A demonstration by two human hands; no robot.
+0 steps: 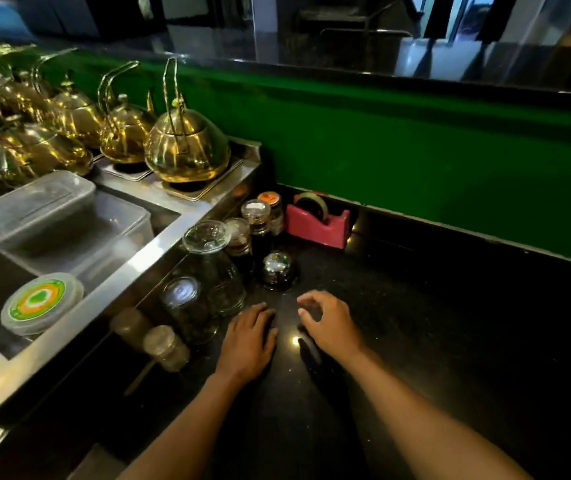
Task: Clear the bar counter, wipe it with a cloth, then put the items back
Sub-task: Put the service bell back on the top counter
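1. Both hands are low over the dark speckled stone worktop (450, 323). The left hand (247, 344) lies palm down with its fingers pretty much straight, holding nothing. The right hand (329, 323) hovers just beside it with loosely curled fingers, and it isn't gripping anything either.
2. The stuff on the worktop is crowded along its left edge, against the stainless steel station (159, 251). Right in front of the fingertips sits a small chrome-domed call bell (278, 270).
3. Just left of the bell is a clear glass carafe with a wide flared mouth (213, 263), standing upright. Near the left hand there's a clear glass jar with a round lid (187, 306), and closer to the camera two small frosted shakers (149, 337), blurry.
4. Behind the bell a row of tall dark condiment bottles with clear caps (254, 223) runs back toward the green wall (415, 161), the last one with an orange cap.
5. A pink tape dispenser (317, 221) sits at the back by the wall, long axis roughly along the wall.
6. Up on the steel station: a row of shiny brass kettles (187, 147), clear plastic containers (34, 206) and a round lidded tub with a green and orange label (39, 301).
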